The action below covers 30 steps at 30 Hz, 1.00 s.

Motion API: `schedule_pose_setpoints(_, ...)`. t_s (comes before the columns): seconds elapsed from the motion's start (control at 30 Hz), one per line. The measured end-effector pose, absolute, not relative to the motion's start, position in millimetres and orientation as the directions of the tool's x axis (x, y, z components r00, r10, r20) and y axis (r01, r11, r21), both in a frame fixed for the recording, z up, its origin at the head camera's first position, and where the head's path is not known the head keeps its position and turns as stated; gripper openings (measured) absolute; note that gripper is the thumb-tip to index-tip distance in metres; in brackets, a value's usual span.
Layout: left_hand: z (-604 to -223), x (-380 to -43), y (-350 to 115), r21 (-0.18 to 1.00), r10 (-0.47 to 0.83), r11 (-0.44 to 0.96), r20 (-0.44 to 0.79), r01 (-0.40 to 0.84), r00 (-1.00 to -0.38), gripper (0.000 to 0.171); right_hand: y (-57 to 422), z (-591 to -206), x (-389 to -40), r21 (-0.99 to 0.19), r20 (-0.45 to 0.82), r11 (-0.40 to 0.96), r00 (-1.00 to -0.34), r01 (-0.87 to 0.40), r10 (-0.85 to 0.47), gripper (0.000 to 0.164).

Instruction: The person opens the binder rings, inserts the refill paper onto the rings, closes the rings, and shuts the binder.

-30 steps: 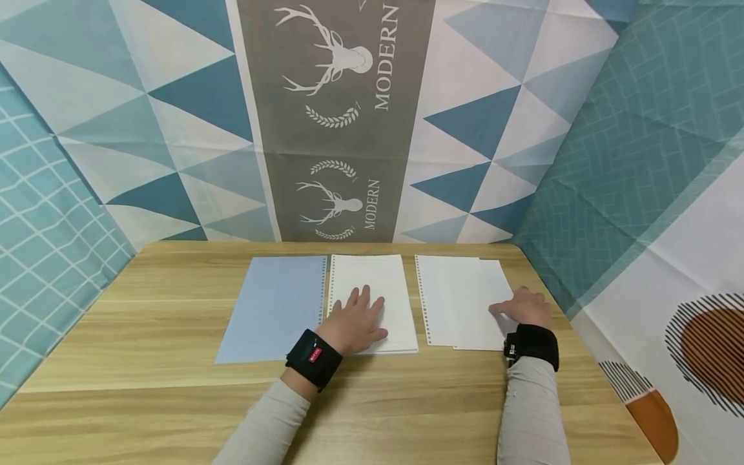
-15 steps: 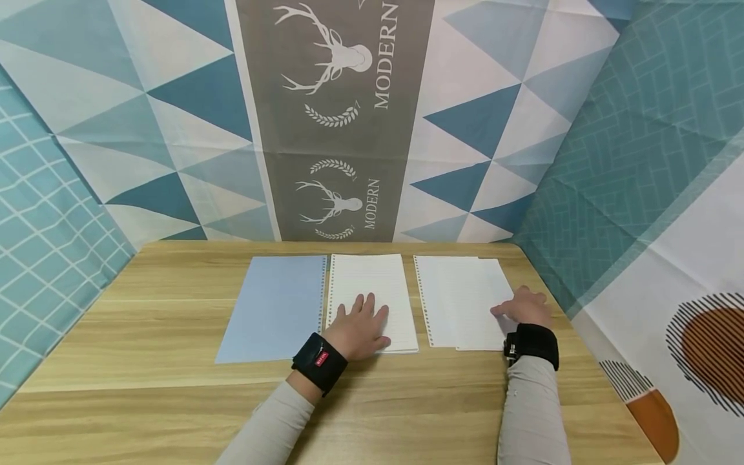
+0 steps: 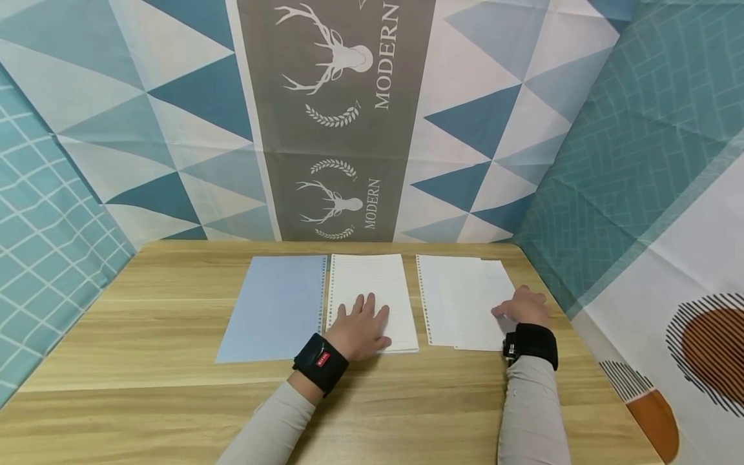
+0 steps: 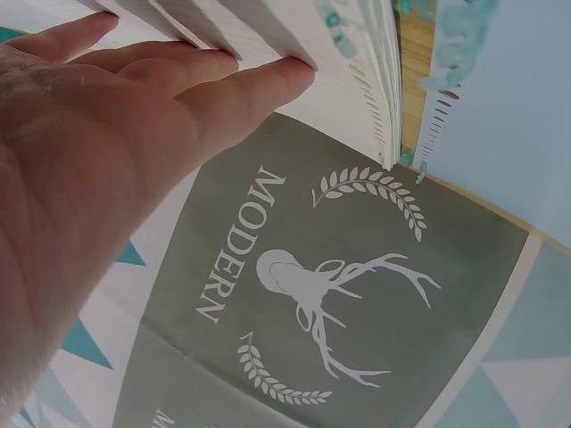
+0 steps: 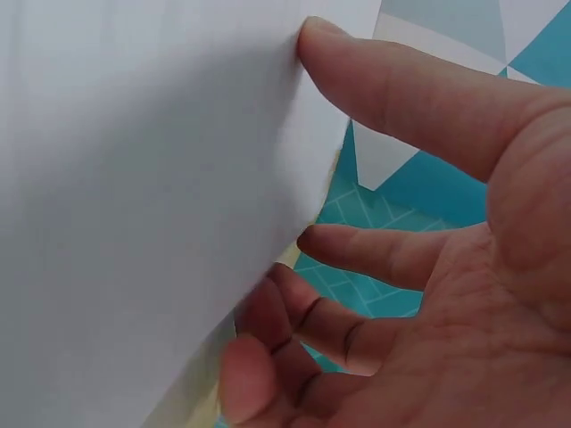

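Observation:
My left hand (image 3: 357,329) rests with spread fingers on the lined page of an unbound notepad stack (image 3: 372,278) with punched holes along its left edge. In the left wrist view, my left fingertips (image 4: 299,73) touch the page. To its left lies a light blue punched cover sheet (image 3: 276,303). My right hand (image 3: 526,307) is at the right side of two overlapping loose lined sheets (image 3: 450,300). In the right wrist view, my right thumb (image 5: 384,80) presses on the white sheet (image 5: 134,178), and the loosely bent fingers are at its right edge.
The wooden table (image 3: 145,361) ends at a patterned cloth backdrop (image 3: 343,129) behind it. A teal and white cloth (image 3: 651,181) hangs along the right side, near my right hand. A checked cloth (image 3: 52,226) borders the left.
My left hand has slid slightly toward me and to the right on the page, then stayed still. The loose sheets have shifted slightly left and then back right. My right hand has barely moved.

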State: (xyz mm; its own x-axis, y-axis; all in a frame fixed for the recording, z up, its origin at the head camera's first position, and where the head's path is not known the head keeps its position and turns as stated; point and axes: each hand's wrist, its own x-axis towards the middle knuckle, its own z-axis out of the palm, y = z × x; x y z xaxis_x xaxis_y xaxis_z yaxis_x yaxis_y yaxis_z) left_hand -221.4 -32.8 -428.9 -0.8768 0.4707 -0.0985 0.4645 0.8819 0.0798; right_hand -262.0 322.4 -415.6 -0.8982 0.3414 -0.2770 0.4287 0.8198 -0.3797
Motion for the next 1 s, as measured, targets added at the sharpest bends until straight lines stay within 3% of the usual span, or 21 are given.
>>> schedule_pose_setpoints(0.43,-431,-223,-32,0.069,0.474,0.88,-0.094,0.47,-0.875,0.066,338,-423,-263,-0.46,-0.241,0.796,-0.918,0.393,0.314,0.078)
schedule_pose_setpoints(0.63,-431,-223,-32,0.083,0.486,0.874,-0.091,0.479,-0.869,0.065,351,-431,-261,-0.593,-0.061,0.746,-0.94,0.304,0.335,0.043)
schedule_pose_setpoints(0.77,-428,-222,-32,0.107,0.503,0.863,-0.089,0.493,-0.86,0.065,358,-428,-261,-0.664,-0.037,0.687,-0.93,0.296,0.365,0.011)
schedule_pose_setpoints(0.9,-428,-222,-31,0.114,0.517,0.854,-0.081,0.508,-0.852,0.064,360,-424,-259,-0.692,-0.089,0.642,-0.922,0.33,0.378,0.009)
schedule_pose_setpoints(1.0,-428,-223,-30,0.115,0.523,0.85,-0.072,0.514,-0.849,0.065,359,-420,-255,-0.701,-0.13,0.622,-0.921,0.347,0.368,0.041)
